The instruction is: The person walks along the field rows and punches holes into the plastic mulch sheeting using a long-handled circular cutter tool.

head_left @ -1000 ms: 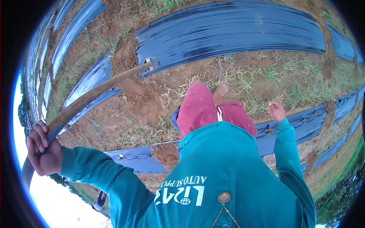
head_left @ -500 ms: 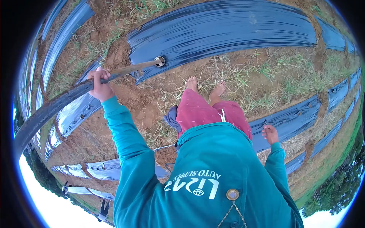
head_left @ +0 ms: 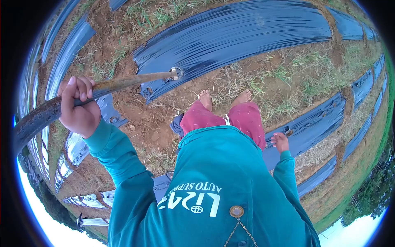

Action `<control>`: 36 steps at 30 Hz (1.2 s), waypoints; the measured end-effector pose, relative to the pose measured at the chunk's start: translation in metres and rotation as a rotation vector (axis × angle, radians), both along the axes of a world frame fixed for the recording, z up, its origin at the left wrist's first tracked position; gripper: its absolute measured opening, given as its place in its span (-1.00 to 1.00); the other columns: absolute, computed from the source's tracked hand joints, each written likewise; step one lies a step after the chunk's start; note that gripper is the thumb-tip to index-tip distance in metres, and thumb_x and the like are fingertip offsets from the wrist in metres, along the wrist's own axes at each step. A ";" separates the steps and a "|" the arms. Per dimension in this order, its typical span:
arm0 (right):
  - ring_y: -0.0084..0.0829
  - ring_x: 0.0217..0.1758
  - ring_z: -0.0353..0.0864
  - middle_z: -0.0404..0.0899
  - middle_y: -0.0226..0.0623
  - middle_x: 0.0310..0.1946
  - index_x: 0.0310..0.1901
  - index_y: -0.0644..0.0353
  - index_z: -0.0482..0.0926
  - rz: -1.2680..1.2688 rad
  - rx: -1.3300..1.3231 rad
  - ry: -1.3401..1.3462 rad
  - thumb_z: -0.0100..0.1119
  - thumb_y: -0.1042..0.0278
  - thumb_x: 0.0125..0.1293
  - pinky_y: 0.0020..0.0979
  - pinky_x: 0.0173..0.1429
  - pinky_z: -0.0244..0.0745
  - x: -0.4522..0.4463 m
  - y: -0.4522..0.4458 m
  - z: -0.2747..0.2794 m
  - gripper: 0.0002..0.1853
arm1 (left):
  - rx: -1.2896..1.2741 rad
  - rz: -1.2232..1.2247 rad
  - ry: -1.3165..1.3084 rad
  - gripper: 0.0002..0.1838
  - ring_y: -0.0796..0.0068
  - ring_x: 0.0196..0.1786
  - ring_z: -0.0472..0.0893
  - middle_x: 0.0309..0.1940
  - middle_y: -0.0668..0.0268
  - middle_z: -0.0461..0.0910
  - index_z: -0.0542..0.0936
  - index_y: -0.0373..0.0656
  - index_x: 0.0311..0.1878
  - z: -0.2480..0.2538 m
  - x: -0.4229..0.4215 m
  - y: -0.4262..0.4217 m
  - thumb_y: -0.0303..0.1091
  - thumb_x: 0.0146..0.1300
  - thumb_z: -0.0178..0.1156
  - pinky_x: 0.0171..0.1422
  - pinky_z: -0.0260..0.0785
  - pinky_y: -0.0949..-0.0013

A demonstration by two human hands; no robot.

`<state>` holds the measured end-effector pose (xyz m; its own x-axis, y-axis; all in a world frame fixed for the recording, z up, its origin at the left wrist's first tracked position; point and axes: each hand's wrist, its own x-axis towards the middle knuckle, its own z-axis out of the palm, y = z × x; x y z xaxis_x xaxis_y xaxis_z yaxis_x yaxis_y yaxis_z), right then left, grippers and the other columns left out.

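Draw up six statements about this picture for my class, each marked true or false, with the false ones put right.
1. The left hand holds the pole. True.
2. The right hand is also on the pole. False: it is apart from it.
3. In this view, the pole's ringed end overlaps a dark plastic strip. True.
4. Both feet are in shoes. False: they are bare.
5. The teal top carries white lettering on its front. True.
6. The legwear is yellow. False: it is reddish pink.
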<state>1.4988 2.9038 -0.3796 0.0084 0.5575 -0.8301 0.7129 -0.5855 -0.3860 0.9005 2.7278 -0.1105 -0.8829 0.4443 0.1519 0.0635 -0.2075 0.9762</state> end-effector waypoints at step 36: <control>-0.49 -0.43 0.55 0.58 -0.28 -0.37 -0.20 0.15 0.46 -0.105 -0.146 -0.026 0.00 0.24 0.25 -0.48 -0.41 0.43 0.115 0.103 -0.032 -0.81 | 0.045 0.099 0.071 -0.80 0.50 -0.64 0.29 -0.72 0.33 0.24 0.37 -0.28 -0.66 0.001 0.122 0.268 -0.58 0.02 0.11 -0.42 0.27 0.37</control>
